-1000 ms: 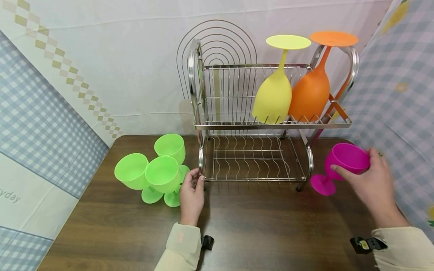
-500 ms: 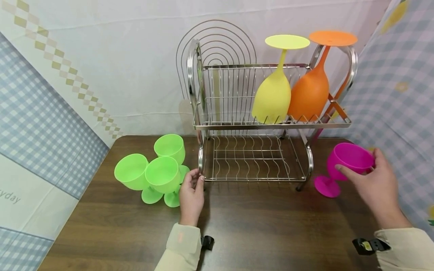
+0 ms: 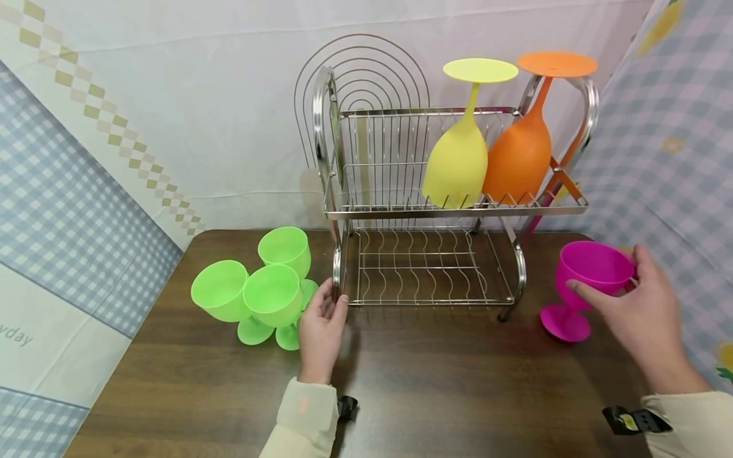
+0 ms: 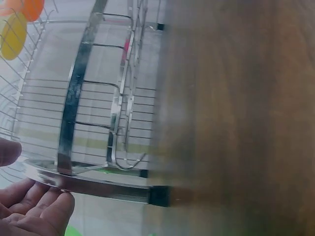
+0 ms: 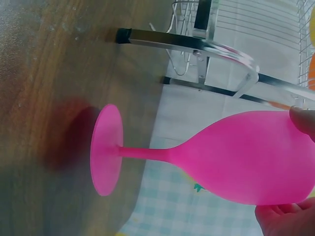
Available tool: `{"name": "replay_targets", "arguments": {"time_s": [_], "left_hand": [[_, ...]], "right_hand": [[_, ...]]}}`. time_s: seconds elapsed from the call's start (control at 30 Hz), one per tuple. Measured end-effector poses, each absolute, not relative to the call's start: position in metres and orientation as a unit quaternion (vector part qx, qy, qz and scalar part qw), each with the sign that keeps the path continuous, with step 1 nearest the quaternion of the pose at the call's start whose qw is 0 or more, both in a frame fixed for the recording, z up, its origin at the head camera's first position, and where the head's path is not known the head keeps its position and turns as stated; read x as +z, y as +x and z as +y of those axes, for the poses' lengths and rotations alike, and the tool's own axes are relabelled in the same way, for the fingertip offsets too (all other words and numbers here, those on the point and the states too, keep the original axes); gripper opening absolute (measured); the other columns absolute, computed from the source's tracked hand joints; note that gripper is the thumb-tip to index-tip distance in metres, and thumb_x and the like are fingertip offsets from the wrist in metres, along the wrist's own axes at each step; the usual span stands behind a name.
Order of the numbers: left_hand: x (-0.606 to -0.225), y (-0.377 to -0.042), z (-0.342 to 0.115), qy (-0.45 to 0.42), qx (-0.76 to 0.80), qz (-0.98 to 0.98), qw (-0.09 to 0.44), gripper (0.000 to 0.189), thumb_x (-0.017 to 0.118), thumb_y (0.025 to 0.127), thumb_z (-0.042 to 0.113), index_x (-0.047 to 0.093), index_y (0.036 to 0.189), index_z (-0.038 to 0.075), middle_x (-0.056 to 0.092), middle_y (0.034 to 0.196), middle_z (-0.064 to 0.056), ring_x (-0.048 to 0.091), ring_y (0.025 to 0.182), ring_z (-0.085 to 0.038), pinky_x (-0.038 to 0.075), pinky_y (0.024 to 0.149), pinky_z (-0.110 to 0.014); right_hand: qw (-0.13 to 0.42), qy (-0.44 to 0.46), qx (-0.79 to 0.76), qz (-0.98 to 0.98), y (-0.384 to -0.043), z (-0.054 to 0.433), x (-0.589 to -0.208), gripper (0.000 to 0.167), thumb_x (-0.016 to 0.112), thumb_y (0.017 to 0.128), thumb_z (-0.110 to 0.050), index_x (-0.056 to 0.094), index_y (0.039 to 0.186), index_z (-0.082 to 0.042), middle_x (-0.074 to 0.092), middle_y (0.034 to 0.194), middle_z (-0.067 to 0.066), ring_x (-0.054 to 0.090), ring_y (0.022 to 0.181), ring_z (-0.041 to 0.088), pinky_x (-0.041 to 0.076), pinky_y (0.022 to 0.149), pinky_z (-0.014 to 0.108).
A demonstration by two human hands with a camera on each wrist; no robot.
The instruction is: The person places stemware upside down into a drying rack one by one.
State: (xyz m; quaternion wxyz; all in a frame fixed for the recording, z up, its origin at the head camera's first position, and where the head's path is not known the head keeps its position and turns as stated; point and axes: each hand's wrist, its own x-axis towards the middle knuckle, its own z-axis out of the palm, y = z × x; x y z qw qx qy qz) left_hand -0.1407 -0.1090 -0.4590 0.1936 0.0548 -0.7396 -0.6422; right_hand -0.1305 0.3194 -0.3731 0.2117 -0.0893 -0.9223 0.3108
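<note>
From where I stand, two goblets are up on the rack [image 3: 452, 214] — the yellow goblet [image 3: 458, 162] and the orange goblet [image 3: 518, 149], side by side at the right end of its upper tier, both upside down with their bases in the air. I can't tell whether their bowls touch.

The pink goblet [image 3: 592, 267] is off the rack, just to the right of it. The person's right hand [image 3: 649, 312] has it by the bowl, thumb on the near side and fingers round the far one, spread only as wide as the bowl. It is roughly upright, base low over the table [image 3: 446, 375]; whether it touches the wood is hard to say.

The left hand [image 3: 322, 331] has a light hold on the rack's front left leg, fingers curled outside, thumb on the other side.

Over on the left, three green goblets [image 3: 273, 296] stand mouth up on the table, clustered together, no hand on them — I'd call the work about a third done.
</note>
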Motion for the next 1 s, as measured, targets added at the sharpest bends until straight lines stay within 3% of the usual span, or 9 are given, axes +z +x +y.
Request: {"name": "replay_targets", "arguments": {"time_s": [0.2, 0.37, 0.5, 0.8, 1.0], "left_hand": [[-0.447, -0.136, -0.108, 0.034, -0.653, -0.724, 0.218, 0.047, 0.07, 0.093, 0.003, 0.057, 0.138, -0.001, 0.062, 0.135, -0.016, 0.058, 0.127, -0.028, 0.048, 0.101, -0.027], [-0.441, -0.134, -0.106, 0.019, -0.66, -0.712, 0.239, 0.046, 0.068, 0.092, 0.001, 0.058, 0.137, 0.0, 0.063, 0.134, -0.012, 0.059, 0.126, -0.024, 0.048, 0.101, -0.024], [-0.437, -0.133, -0.105, 0.015, -0.663, -0.706, 0.249, 0.043, 0.068, 0.093, 0.001, 0.06, 0.135, 0.0, 0.065, 0.132, -0.013, 0.06, 0.124, -0.022, 0.049, 0.1, -0.024], [-0.434, -0.129, -0.101, 0.002, -0.662, -0.702, 0.261, 0.038, 0.069, 0.092, 0.001, 0.064, 0.13, 0.001, 0.067, 0.128, -0.01, 0.062, 0.121, -0.022, 0.05, 0.099, -0.027], [-0.431, -0.124, -0.093, -0.018, -0.672, -0.702, 0.236, 0.037, 0.069, 0.092, 0.0, 0.065, 0.129, 0.002, 0.067, 0.128, -0.013, 0.062, 0.122, -0.023, 0.051, 0.1, -0.032]], "right_hand": [[0.204, -0.077, 0.304, -0.927, -0.123, 0.317, -0.367, 0.091, 0.087, 0.08, -0.027, 0.036, 0.148, 0.004, 0.05, 0.136, 0.031, 0.05, 0.114, 0.049, 0.03, 0.069, 0.006], [0.217, -0.036, 0.292, -0.931, -0.115, 0.315, -0.362, 0.082, 0.091, 0.073, -0.017, 0.043, 0.136, 0.004, 0.055, 0.127, 0.029, 0.051, 0.105, 0.045, 0.031, 0.066, 0.009], [0.223, -0.004, 0.277, -0.935, -0.109, 0.311, -0.359, 0.084, 0.095, 0.066, -0.012, 0.044, 0.13, 0.005, 0.056, 0.121, 0.031, 0.052, 0.099, 0.046, 0.032, 0.064, 0.013], [0.22, 0.037, 0.239, -0.945, -0.096, 0.293, -0.349, 0.106, 0.097, 0.058, -0.013, 0.039, 0.145, 0.005, 0.054, 0.124, 0.032, 0.049, 0.102, 0.049, 0.039, 0.069, 0.047], [0.238, 0.08, 0.217, -0.943, -0.087, 0.277, -0.35, 0.119, 0.096, 0.052, -0.008, 0.032, 0.151, 0.008, 0.053, 0.131, 0.032, 0.048, 0.11, 0.05, 0.043, 0.075, 0.059]]}}
